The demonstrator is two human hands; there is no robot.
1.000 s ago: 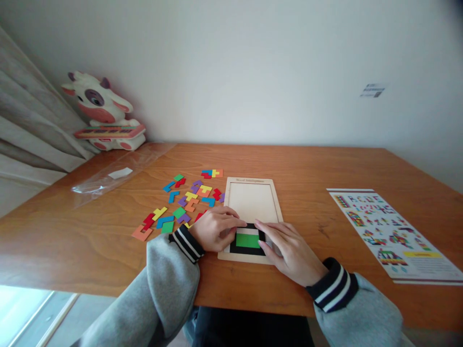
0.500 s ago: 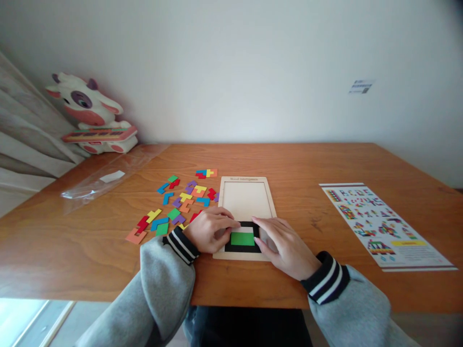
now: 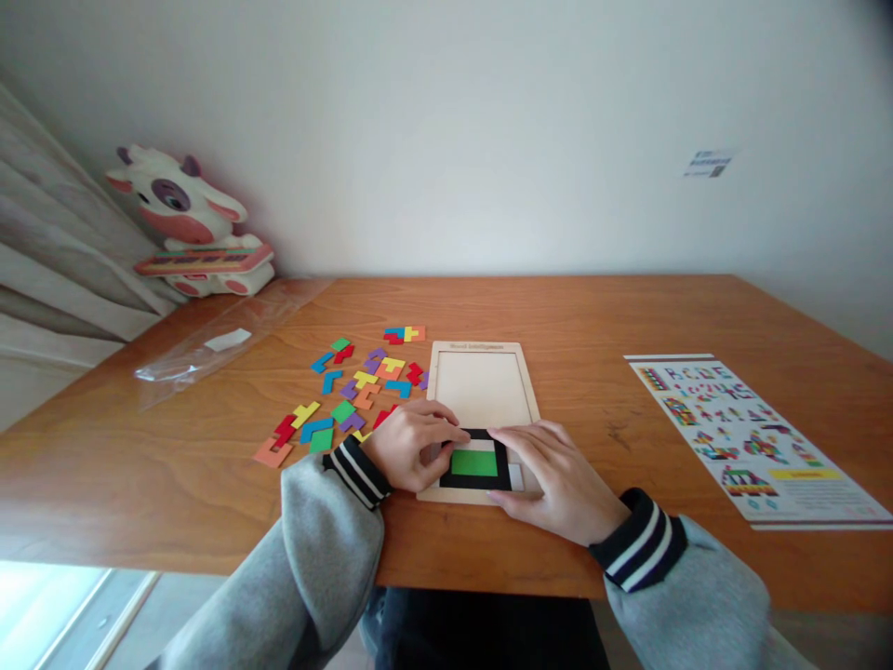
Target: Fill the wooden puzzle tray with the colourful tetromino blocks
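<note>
On the lower part of a light wooden puzzle tray lies a black-bordered rectangle with a green middle and a pale strip above it. I cannot tell whether it is one piece or several. My left hand is at its left side, fingers curled and fingertips touching the upper left border. My right hand spans its right side, index fingertip at the top corner and thumb near the bottom one. Between that thumb and finger, a small whitish patch shows beside the black border.
Several coloured puzzle pieces lie scattered left of the tray. A printed pattern sheet lies on the wooden table at right. At back left are a clear plastic bag and a toy cow with a keyboard.
My right thumb has moved down and off the rectangle's right border, exposing the whitish patch. My left hand keeps nearly the same place. The whole view has shifted slightly.
</note>
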